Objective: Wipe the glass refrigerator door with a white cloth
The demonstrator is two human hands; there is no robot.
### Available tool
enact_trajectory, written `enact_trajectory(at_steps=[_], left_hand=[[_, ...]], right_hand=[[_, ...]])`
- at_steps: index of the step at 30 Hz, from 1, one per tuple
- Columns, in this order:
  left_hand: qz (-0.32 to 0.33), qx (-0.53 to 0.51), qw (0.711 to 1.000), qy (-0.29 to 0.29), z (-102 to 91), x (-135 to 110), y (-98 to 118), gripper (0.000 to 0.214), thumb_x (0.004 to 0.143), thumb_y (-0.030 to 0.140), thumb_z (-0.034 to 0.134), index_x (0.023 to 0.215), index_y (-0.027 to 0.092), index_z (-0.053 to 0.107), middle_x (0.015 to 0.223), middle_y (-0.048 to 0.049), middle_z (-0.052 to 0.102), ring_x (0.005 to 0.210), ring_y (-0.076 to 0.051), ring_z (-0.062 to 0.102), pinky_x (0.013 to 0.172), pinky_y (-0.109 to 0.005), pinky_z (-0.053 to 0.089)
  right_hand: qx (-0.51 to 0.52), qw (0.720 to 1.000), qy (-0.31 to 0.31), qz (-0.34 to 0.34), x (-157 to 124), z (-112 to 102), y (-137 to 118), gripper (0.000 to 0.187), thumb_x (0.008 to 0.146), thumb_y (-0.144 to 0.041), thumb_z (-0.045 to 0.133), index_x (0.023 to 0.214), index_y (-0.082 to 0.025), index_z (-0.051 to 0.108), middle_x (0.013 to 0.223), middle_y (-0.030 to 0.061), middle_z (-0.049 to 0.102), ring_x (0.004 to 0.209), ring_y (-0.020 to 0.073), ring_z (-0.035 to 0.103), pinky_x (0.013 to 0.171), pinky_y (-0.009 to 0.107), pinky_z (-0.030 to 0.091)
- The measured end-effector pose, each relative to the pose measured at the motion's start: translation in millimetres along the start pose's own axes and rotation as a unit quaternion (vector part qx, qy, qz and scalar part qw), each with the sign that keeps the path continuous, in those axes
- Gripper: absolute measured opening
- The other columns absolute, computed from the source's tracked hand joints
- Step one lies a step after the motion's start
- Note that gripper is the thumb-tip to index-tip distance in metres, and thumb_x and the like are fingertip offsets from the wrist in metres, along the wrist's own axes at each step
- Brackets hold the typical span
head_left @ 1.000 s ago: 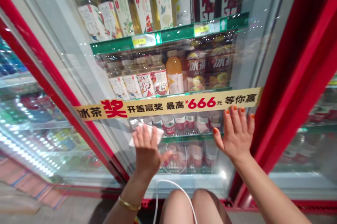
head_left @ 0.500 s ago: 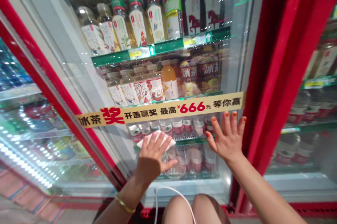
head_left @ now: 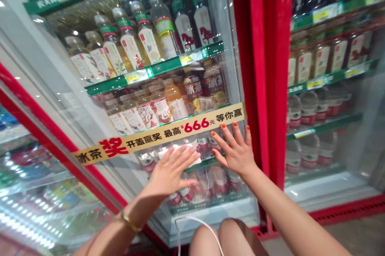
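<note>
My left hand (head_left: 174, 169) lies flat on the outside of a glass cooler door, fingers stretched out and thumb apart. Under its fingers a white cloth or tissue (head_left: 197, 161) is pressed to the glass, just below a yellow banner strip (head_left: 156, 136) with red and black characters. Most of that white piece is covered by the fingers. To the right, my right hand (head_left: 237, 155) rests with spread fingers near the door's right edge, its fingertips at the banner's lower edge. That hand has nothing in it.
Behind the glass, bottles stand on green-edged shelves (head_left: 168, 63). A red frame post (head_left: 263, 67) separates this door from another drinks cooler (head_left: 327, 135) on the right. At the left is a lit cooler (head_left: 39, 175). A white cable (head_left: 198, 220) loops above my knees (head_left: 221, 240).
The view has turned, so the cooler sits further left. On the glass my left hand has slid right and up with the white piece. My right hand stays near the banner's right end.
</note>
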State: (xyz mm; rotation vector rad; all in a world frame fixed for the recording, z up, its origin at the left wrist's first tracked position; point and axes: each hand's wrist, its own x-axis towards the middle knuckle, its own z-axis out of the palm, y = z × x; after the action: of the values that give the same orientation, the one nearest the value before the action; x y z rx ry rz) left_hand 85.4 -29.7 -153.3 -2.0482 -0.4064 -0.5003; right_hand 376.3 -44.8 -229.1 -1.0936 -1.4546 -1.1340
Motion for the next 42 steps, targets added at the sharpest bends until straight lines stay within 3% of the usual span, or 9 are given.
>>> enact_trajectory(at_steps=[4, 7, 13, 20, 23, 28, 35, 38, 42], left_hand=[[-0.195, -0.03, 0.98, 0.025, -29.9, 22, -72, 0.098, 0.104, 0.082, 0.042, 0.181, 0.033, 0.006, 0.192, -0.0032, -0.001, 0.177, -0.026, -0.014, 0.143, -0.056, -0.014], [-0.282, -0.054, 0.957, 0.033, -28.7, 49, -72, 0.11, 0.099, 0.088, 0.048, 0.182, 0.028, 0.006, 0.191, -0.0125, -0.005, 0.176, -0.037, -0.019, 0.139, -0.069, -0.013], [0.037, -0.108, 0.987, -0.113, 9.3, 5, 4, 0.086, 0.101, 0.08, 0.052, 0.176, 0.043, 0.031, 0.181, 0.0043, 0.043, 0.175, -0.021, 0.023, 0.146, -0.043, 0.004], [-0.335, -0.038, 0.941, 0.011, -43.8, -14, -129, 0.105, 0.103, 0.088, 0.035, 0.181, 0.021, 0.016, 0.191, -0.0154, 0.001, 0.177, -0.038, -0.011, 0.14, -0.07, -0.008], [-0.389, -0.003, 0.92, 0.055, -24.0, -44, -87, 0.1, 0.107, 0.076, 0.042, 0.181, 0.018, 0.008, 0.19, -0.0211, -0.001, 0.177, -0.035, -0.014, 0.141, -0.068, -0.005], [-0.172, -0.015, 0.985, 0.01, 33.0, -119, 0, 0.081, 0.1, 0.069, 0.066, 0.172, 0.039, 0.044, 0.177, -0.0074, 0.049, 0.178, -0.025, 0.013, 0.145, -0.05, -0.002], [-0.555, -0.018, 0.827, 0.086, -31.2, -105, -129, 0.088, 0.111, 0.06, 0.038, 0.181, 0.018, 0.004, 0.189, -0.023, -0.006, 0.177, -0.041, -0.012, 0.139, -0.077, 0.001], [-0.479, -0.008, 0.875, 0.068, -13.0, -100, -97, 0.097, 0.107, 0.064, 0.049, 0.181, 0.019, 0.006, 0.189, -0.0214, -0.002, 0.177, -0.04, -0.012, 0.14, -0.075, 0.002], [-0.218, -0.006, 0.976, -0.03, 25.8, -152, -25, 0.098, 0.094, 0.06, 0.076, 0.178, 0.036, 0.03, 0.184, -0.0128, 0.035, 0.176, -0.04, 0.017, 0.143, -0.068, 0.011]], right_hand=[[-0.003, 1.0, 0.001, -0.001, 0, 2, 1, 0.085, 0.103, -0.053, 0.066, 0.178, -0.038, 0.029, 0.187, -0.002, 0.023, 0.178, 0.0311, 0.007, 0.145, 0.059, 0.003], [0.001, 1.0, 0.004, 0.01, -2, 3, 0, 0.085, 0.101, -0.051, 0.069, 0.177, -0.038, 0.032, 0.184, -0.0003, 0.033, 0.178, 0.0301, 0.008, 0.145, 0.06, 0.004], [0.015, 1.0, -0.021, 0.013, -4, 5, 0, 0.082, 0.1, -0.049, 0.071, 0.174, -0.043, 0.038, 0.178, 0.0004, 0.047, 0.176, 0.0303, 0.02, 0.144, 0.063, 0.01], [0.019, 0.999, -0.027, 0.032, -9, -1, 2, 0.077, 0.101, -0.045, 0.069, 0.173, -0.044, 0.04, 0.179, 0.0004, 0.047, 0.173, 0.0328, 0.029, 0.143, 0.065, 0.012], [0.065, 0.997, -0.01, 0.051, 8, -15, -14, 0.082, 0.102, -0.043, 0.066, 0.177, -0.041, 0.032, 0.186, 0.0025, 0.032, 0.175, 0.0347, 0.023, 0.142, 0.067, 0.015], [0.106, 0.984, -0.007, -0.146, 87, -9, -69, 0.075, 0.105, -0.05, 0.06, 0.175, -0.038, 0.037, 0.186, -0.0033, 0.033, 0.175, 0.0286, 0.023, 0.145, 0.059, 0.012], [0.069, 0.962, -0.028, -0.262, 138, 31, -89, 0.075, 0.108, -0.06, 0.057, 0.174, -0.03, 0.04, 0.184, 0.0001, 0.038, 0.171, 0.0299, 0.032, 0.138, 0.059, 0.031], [0.084, 0.966, -0.044, -0.239, 132, 28, -88, 0.077, 0.107, -0.057, 0.06, 0.175, -0.031, 0.038, 0.184, -0.0009, 0.037, 0.172, 0.029, 0.03, 0.14, 0.057, 0.029], [0.066, 0.966, -0.042, -0.248, 132, 25, -90, 0.07, 0.112, -0.059, 0.048, 0.175, -0.032, 0.037, 0.185, -0.0036, 0.034, 0.172, 0.0257, 0.03, 0.141, 0.057, 0.028]])
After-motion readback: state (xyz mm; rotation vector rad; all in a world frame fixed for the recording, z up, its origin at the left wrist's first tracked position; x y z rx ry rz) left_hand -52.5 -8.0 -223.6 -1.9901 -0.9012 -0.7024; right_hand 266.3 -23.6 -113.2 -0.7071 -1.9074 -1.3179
